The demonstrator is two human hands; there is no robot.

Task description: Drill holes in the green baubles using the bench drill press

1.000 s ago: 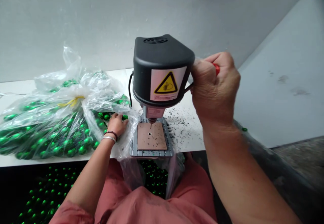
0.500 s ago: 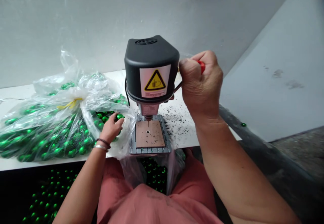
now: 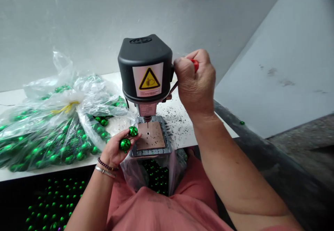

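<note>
Two shiny green balls rest in my left hand (image 3: 114,150), the nearer green ball (image 3: 125,145) on the palm and the farther green ball (image 3: 133,131) at the fingers. That hand is beside the front left of the brown board (image 3: 153,141), which has a small hole and lies on the metal base of a bench drill press (image 3: 144,67). The thin drill bit (image 3: 147,124) points down above the hole. At the drill's right side, my right hand (image 3: 197,81) is closed around the red-knobbed feed handle (image 3: 195,66).
A clear plastic bag (image 3: 60,130) of green balls, with a yellow tie, covers the table's left. Dark shavings litter the white table (image 3: 182,133) on the right. Below are an open bag of green balls (image 3: 155,177) and more balls (image 3: 54,203) at lower left.
My left hand has come from the bag opening toward the drill base, turned palm up with two green balls. My right hand stays on the handle. The view has shifted slightly.
</note>
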